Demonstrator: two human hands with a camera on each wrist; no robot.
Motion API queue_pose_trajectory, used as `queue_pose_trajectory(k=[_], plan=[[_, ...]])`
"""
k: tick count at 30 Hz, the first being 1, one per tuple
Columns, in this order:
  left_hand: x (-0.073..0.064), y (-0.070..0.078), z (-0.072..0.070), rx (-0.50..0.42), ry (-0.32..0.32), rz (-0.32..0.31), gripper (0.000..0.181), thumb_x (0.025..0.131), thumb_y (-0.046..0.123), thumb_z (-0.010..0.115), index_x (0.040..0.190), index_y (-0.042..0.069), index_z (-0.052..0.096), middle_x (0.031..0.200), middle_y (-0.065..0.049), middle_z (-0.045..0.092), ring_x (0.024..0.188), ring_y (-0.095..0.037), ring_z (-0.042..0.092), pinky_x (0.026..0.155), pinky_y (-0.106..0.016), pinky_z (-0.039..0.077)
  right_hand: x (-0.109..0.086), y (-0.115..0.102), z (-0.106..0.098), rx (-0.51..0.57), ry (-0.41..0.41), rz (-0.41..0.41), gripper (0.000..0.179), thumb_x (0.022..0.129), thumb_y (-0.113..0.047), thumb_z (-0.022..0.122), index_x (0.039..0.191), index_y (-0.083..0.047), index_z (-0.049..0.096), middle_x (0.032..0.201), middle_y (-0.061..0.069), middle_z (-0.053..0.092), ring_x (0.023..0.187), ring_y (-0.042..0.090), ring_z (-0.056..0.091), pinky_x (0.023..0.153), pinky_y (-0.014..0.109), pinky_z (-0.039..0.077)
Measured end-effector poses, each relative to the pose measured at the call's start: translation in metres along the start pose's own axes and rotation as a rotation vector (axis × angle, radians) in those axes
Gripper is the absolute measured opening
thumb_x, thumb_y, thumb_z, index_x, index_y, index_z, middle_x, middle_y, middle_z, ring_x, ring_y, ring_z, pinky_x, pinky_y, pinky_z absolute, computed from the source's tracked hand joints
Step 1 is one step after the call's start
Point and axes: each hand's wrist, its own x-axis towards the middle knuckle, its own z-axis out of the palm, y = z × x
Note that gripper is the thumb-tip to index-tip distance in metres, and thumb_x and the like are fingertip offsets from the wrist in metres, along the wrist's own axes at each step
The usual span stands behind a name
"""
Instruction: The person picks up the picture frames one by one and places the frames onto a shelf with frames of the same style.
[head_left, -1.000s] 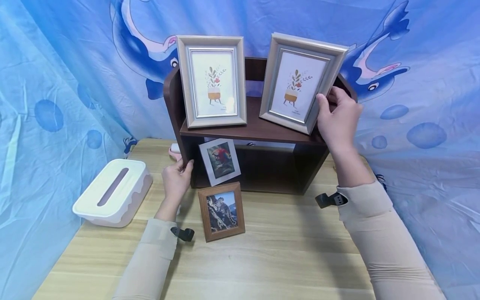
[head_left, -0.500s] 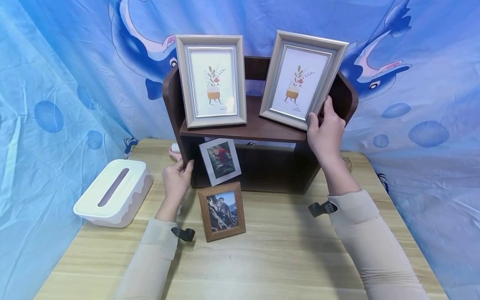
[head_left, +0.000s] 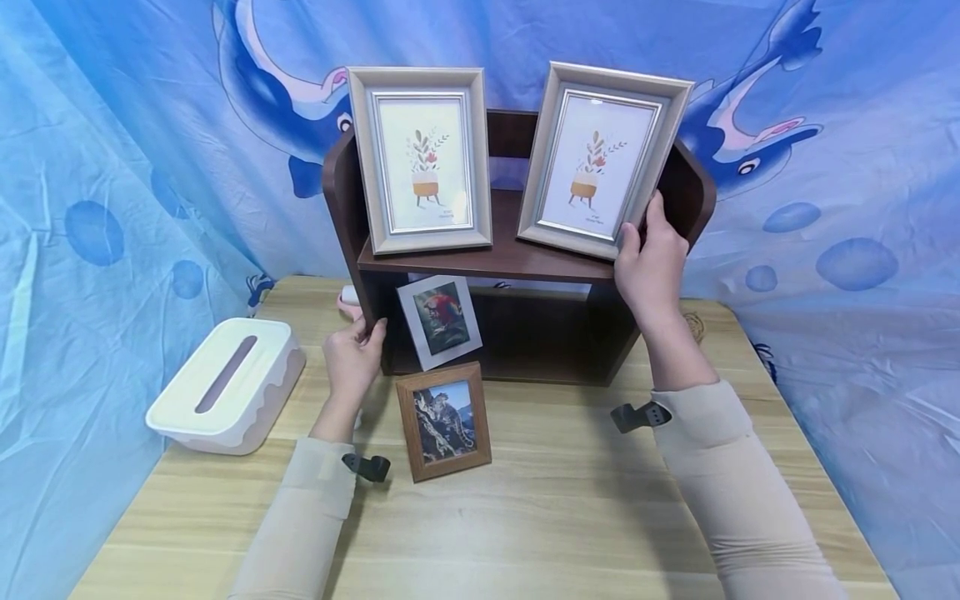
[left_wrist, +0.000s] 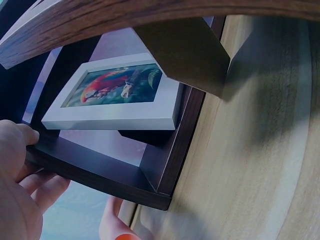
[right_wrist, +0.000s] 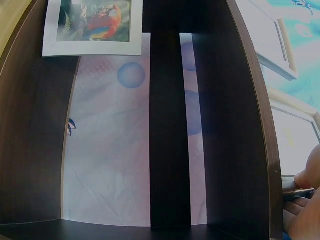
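Note:
A dark brown two-tier shelf (head_left: 525, 265) stands on the table. My left hand (head_left: 352, 360) pinches its left side panel between thumb and fingers, as the left wrist view also shows. On the upper tier, the right-hand beige picture frame (head_left: 604, 162) is tilted, and my right hand (head_left: 654, 265) holds it by the lower right corner. A matching beige frame (head_left: 422, 158) with the same plant picture stands to its left. Below, a white frame with a parrot picture (left_wrist: 115, 90) leans in the lower tier. In front of the shelf stands a brown wooden frame with a leopard picture (head_left: 444, 422).
At the left of the table (head_left: 525, 517) sits a white tissue box (head_left: 225, 383). A pink and white object (head_left: 349, 302) is partly hidden behind the shelf's left side. A blue curtain with dolphins (head_left: 90, 167) surrounds the table.
My right hand has slid down and left from the frame's right side to its lower right corner. The frame shifted slightly at first, then stayed nearly still. My left hand has not moved.

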Motion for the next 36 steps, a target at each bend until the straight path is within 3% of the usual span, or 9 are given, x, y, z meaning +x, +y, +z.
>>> queue_pose_trajectory(k=[8, 13, 20, 25, 31, 36], plan=[[0.0, 0.0, 0.0, 0.009, 0.001, 0.0, 0.019, 0.092, 0.01, 0.074, 0.103, -0.005, 0.077, 0.088, -0.025, 0.073, 0.078, -0.034, 0.075, 0.067, -0.032, 0.058, -0.006, 0.0, -0.001, 0.02, -0.029, 0.049, 0.061, 0.103, -0.017, 0.056, 0.157, -0.002, 0.031, 0.137, 0.026, 0.059, 0.128, 0.042, 0.054, 0.109, 0.051, 0.042], [0.0, 0.0, 0.0, 0.005, -0.001, -0.007, 0.02, 0.092, 0.011, 0.074, 0.104, -0.005, 0.077, 0.089, -0.025, 0.073, 0.078, -0.034, 0.075, 0.067, -0.031, 0.058, -0.015, 0.001, -0.001, 0.026, -0.002, -0.015, 0.063, 0.103, -0.019, 0.057, 0.155, 0.004, 0.031, 0.14, 0.029, 0.054, 0.129, 0.043, 0.053, 0.109, 0.051, 0.043], [0.0, -0.001, -0.001, 0.017, 0.006, 0.006, 0.018, 0.091, 0.01, 0.074, 0.101, -0.004, 0.078, 0.087, -0.024, 0.073, 0.077, -0.033, 0.075, 0.066, -0.022, 0.057, -0.029, 0.005, -0.002, 0.106, 0.028, -0.076, 0.061, 0.102, -0.015, 0.058, 0.154, 0.006, 0.033, 0.157, 0.021, 0.039, 0.143, 0.026, 0.04, 0.112, 0.039, 0.043], [-0.001, 0.0, 0.0, 0.017, 0.009, 0.009, 0.017, 0.091, 0.009, 0.075, 0.1, -0.004, 0.078, 0.086, -0.024, 0.073, 0.076, -0.034, 0.075, 0.065, -0.024, 0.057, -0.037, 0.008, -0.005, 0.172, 0.067, -0.087, 0.058, 0.1, -0.011, 0.062, 0.151, 0.006, 0.04, 0.154, 0.019, 0.045, 0.141, 0.021, 0.044, 0.11, 0.038, 0.045], [-0.001, 0.002, 0.0, -0.005, 0.004, 0.003, 0.019, 0.091, 0.009, 0.073, 0.105, -0.005, 0.077, 0.089, -0.026, 0.073, 0.077, -0.035, 0.075, 0.064, -0.001, 0.047, -0.047, 0.011, -0.014, 0.261, 0.099, -0.116, 0.051, 0.097, -0.006, 0.065, 0.144, 0.006, 0.049, 0.145, 0.017, 0.055, 0.135, 0.021, 0.053, 0.107, 0.031, 0.047], [-0.001, 0.002, 0.0, -0.006, 0.001, 0.003, 0.019, 0.091, 0.008, 0.073, 0.105, -0.005, 0.076, 0.09, -0.026, 0.073, 0.077, -0.036, 0.075, 0.064, 0.003, 0.042, -0.056, 0.014, -0.019, 0.316, 0.126, -0.149, 0.043, 0.094, 0.0, 0.066, 0.136, 0.007, 0.057, 0.134, 0.02, 0.063, 0.128, 0.027, 0.06, 0.101, 0.026, 0.05]])
